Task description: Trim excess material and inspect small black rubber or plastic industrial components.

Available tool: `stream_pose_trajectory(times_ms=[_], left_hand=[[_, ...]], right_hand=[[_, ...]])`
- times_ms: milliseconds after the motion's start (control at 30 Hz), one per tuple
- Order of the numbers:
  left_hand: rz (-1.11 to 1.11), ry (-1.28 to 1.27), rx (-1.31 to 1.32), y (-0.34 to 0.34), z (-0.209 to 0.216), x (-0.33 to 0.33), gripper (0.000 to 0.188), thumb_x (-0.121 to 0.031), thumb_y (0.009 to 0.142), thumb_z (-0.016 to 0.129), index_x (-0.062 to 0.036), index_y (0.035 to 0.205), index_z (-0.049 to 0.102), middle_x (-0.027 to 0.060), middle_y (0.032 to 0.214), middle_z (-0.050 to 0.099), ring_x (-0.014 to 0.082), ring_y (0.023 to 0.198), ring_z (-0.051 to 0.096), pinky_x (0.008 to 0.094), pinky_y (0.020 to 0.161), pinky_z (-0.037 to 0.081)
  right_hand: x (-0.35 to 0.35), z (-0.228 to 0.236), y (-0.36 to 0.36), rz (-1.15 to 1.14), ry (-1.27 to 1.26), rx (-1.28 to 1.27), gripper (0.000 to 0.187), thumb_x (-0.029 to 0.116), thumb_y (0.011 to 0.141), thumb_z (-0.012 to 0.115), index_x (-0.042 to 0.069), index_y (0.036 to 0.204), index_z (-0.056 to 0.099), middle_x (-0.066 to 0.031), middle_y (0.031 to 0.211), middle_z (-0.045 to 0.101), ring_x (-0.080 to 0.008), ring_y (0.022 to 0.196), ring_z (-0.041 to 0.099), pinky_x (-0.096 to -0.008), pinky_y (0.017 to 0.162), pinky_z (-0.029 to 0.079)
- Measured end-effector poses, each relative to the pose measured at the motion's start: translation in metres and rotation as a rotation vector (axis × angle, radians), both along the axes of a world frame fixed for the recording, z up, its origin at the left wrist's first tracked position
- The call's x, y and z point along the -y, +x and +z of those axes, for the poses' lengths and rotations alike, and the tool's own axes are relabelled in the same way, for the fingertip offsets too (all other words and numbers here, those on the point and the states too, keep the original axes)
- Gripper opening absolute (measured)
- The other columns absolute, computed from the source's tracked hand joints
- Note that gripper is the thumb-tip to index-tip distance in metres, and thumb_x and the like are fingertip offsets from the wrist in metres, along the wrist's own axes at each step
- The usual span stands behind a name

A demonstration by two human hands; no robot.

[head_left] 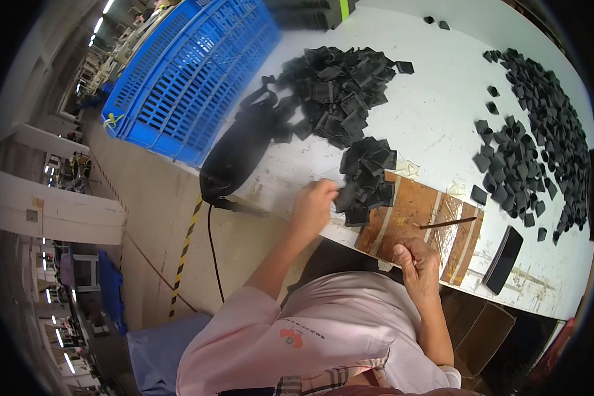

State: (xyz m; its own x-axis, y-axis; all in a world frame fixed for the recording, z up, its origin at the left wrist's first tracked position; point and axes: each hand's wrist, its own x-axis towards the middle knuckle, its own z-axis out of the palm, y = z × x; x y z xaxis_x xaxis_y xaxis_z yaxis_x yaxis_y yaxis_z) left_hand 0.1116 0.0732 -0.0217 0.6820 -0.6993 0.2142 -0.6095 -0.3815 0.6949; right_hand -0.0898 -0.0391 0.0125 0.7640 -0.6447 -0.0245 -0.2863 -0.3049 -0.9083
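My left hand [315, 206] is at the left edge of a small heap of flat black square pieces [369, 168], its fingers curled together. Whether a piece is pinched in them I cannot make out. My right hand [419, 261] is closed at the near edge of a brown board [402, 211] banded with tape, thumb on top. What it holds, if anything, is hidden. Beyond that hand, a thin dark brown stick [447, 223] shows over the board. The small heap overlaps the board's far left corner.
A larger heap of black pieces [336, 92] lies behind, beside a dark rounded object [241, 148] and a blue plastic crate [191, 79]. Small black pieces [548, 125] spread along the right of the white table [435, 92]. A phone [503, 259] lies right of the board.
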Motion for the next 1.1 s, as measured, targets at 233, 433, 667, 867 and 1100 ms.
stream_pose_trajectory(times_ms=[233,433,667,867,1100], left_hand=[[-0.320,-0.316,-0.805,-0.074,0.049,0.036,0.007,-0.003,0.082,0.052,-0.0009,0.088,0.056,0.0035,0.079,0.056,0.0115,0.071,0.054,0.0226,0.065,0.042],[-0.347,-0.548,-1.494,-0.100,0.042,0.047,0.024,-0.004,0.078,0.052,0.0012,0.101,0.049,0.0109,0.087,0.056,0.0176,0.078,0.055,0.0298,0.074,0.045],[-0.411,-0.415,-1.368,-0.114,0.043,0.056,0.020,0.004,0.076,0.057,0.0062,0.094,0.049,0.0115,0.088,0.055,0.0151,0.075,0.057,0.0265,0.069,0.049],[-0.383,-0.416,-0.858,-0.115,0.037,0.052,0.014,0.012,0.076,0.054,0.0053,0.088,0.052,0.0071,0.094,0.049,0.0124,0.074,0.058,0.0235,0.066,0.051],[-0.323,-0.463,-0.597,-0.125,0.037,0.058,0.010,0.003,0.072,0.059,0.0024,0.081,0.053,0.0062,0.084,0.052,0.0091,0.066,0.053,0.0215,0.058,0.045]], right_hand=[[0.002,0.014,0.002,-0.148,0.696,0.223,0.024,0.018,0.080,0.061,-0.001,0.094,0.056,-0.0065,0.076,0.058,-0.0087,0.060,0.051,-0.0205,0.050,0.041],[0.012,0.012,-0.012,-0.320,1.255,0.656,0.018,0.016,0.082,0.060,0.000,0.090,0.058,-0.0065,0.073,0.059,-0.0112,0.056,0.050,-0.0209,0.051,0.041],[0.015,0.010,-0.021,-0.415,1.283,0.652,0.014,0.016,0.082,0.059,0.003,0.087,0.058,-0.0036,0.071,0.057,-0.0095,0.055,0.049,-0.0206,0.053,0.043],[0.012,0.009,-0.013,-0.421,1.301,0.635,0.013,0.014,0.083,0.058,0.003,0.090,0.056,-0.0038,0.075,0.057,-0.0088,0.057,0.052,-0.0193,0.051,0.044],[0.007,0.002,-0.012,-0.411,1.120,0.685,0.013,0.012,0.084,0.055,0.003,0.093,0.054,-0.0045,0.082,0.057,-0.0131,0.074,0.056,-0.0254,0.068,0.049]])
